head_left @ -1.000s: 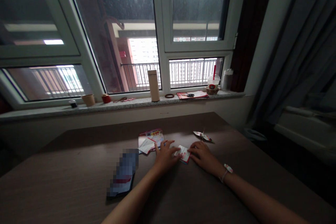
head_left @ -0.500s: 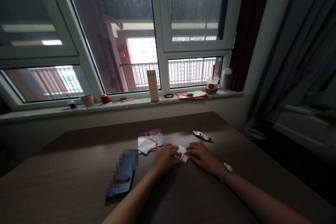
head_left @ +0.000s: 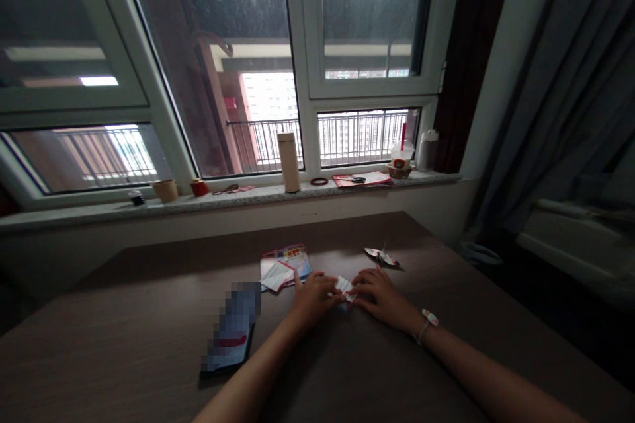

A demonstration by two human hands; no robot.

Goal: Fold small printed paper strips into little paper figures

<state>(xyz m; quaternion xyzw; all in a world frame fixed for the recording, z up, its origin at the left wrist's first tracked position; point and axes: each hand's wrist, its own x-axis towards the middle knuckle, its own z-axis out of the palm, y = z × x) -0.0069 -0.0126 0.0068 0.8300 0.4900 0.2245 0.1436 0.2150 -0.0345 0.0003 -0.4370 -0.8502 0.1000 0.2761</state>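
Between my hands is a small piece of folded printed paper [head_left: 344, 286], white with red marks, at the middle of the table. My left hand [head_left: 312, 297] has its fingers closed on the paper's left side. From the right, my right hand [head_left: 381, 294] grips the other side with bent fingers, its wrist wearing a light bracelet. The fingers partly cover the paper's edges and creases. Just beyond the right hand lies a folded paper figure [head_left: 381, 256] with pointed ends, like an origami crane. Printed sheets [head_left: 285, 268] lie beside the left hand.
A phone with a blurred-out screen [head_left: 232, 330] lies left of my left forearm on the brown table [head_left: 133, 317]. Along the windowsill stand a beige bottle [head_left: 288, 162], a paper cup [head_left: 166, 191], a drink cup with red straw [head_left: 401, 153] and scissors [head_left: 355, 180] on papers.
The paper between my fingers has shifted and shows a different face and outline, with less of its red lower edge visible. My hands have barely moved; the other things stay in place.
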